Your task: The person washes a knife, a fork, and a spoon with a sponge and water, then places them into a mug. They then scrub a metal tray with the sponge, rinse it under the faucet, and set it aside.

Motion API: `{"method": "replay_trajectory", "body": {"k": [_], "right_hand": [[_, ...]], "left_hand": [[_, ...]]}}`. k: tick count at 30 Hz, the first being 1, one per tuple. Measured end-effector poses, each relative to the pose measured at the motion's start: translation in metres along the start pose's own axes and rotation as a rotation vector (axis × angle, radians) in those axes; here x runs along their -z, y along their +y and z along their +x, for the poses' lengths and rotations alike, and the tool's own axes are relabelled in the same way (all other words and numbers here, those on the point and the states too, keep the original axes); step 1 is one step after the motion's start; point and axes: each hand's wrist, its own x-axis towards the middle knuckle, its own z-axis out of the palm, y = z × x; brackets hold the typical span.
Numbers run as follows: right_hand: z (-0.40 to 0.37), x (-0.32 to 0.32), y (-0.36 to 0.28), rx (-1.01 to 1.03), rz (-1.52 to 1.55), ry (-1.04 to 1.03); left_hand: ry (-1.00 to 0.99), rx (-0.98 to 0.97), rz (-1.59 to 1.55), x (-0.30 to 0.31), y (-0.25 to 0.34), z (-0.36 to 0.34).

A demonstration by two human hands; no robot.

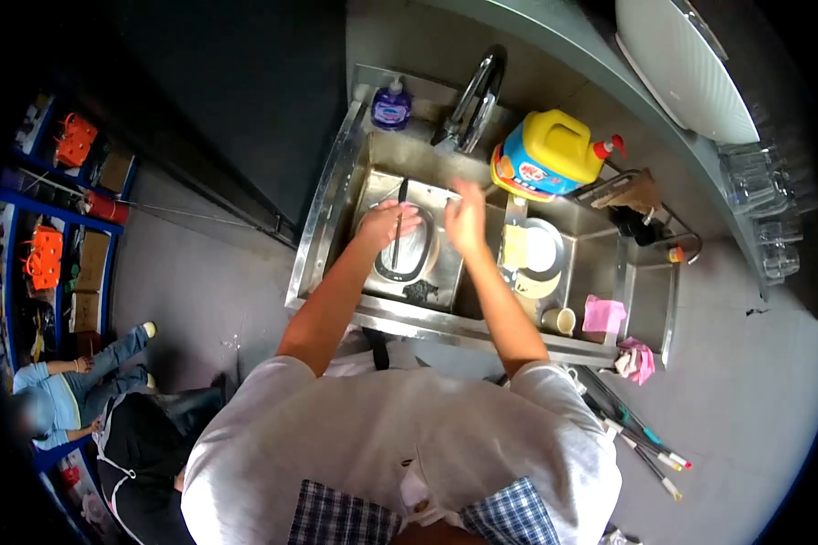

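I stand over a steel sink (332, 195). My left hand (386, 223) is closed around a thin dark utensil (399, 216) that stands nearly upright over a round dark-rimmed pan or plate (409, 261) lying in the basin. To the right, my right hand (464, 218) hovers over the basin with its fingers together and slightly curled; nothing shows in it. The tap (474, 100) arches over the back of the basin, just above both hands.
A purple soap bottle (392, 104) stands at the sink's back left. A yellow and blue detergent jug (549, 154) lies at the right, with white dishes (538, 250), a cup (560, 320) and pink cloths (603, 315) below it. A person (68, 391) sits on the floor at far left.
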Motion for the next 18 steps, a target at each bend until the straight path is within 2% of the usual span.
{"method": "replay_trajectory", "body": {"k": [2,4,6,10,11,14,15,18], "right_hand": [[0.048,-0.02,0.051,-0.219,0.057,0.08],[0.088,-0.04,0.086,-0.141,-0.032,0.115],[0.11,-0.053,0.091,-0.265,-0.019,-0.04],[0.115,-0.063,0.103,-0.196,-0.046,-0.018],[0.112,-0.065,0.103,-0.158,-0.016,0.05],[0.103,-0.062,0.102,-0.092,-0.045,-0.034],[0.098,-0.057,0.093,-0.161,-0.045,-0.059],[0.094,-0.061,0.091,-0.11,-0.08,-0.045]], "left_hand": [[0.056,0.023,0.107,-0.017,0.006,-0.005],[0.016,0.061,0.143,-0.03,0.009,-0.01],[0.021,0.025,0.15,-0.041,0.009,-0.013],[-0.005,0.0,0.134,-0.055,0.012,-0.013],[-0.009,-0.016,0.149,-0.057,0.014,-0.013],[0.003,-0.025,0.126,-0.068,0.017,-0.013],[0.0,-0.031,0.113,-0.07,0.017,-0.013],[-0.014,-0.016,0.091,-0.077,0.014,-0.009]]}}
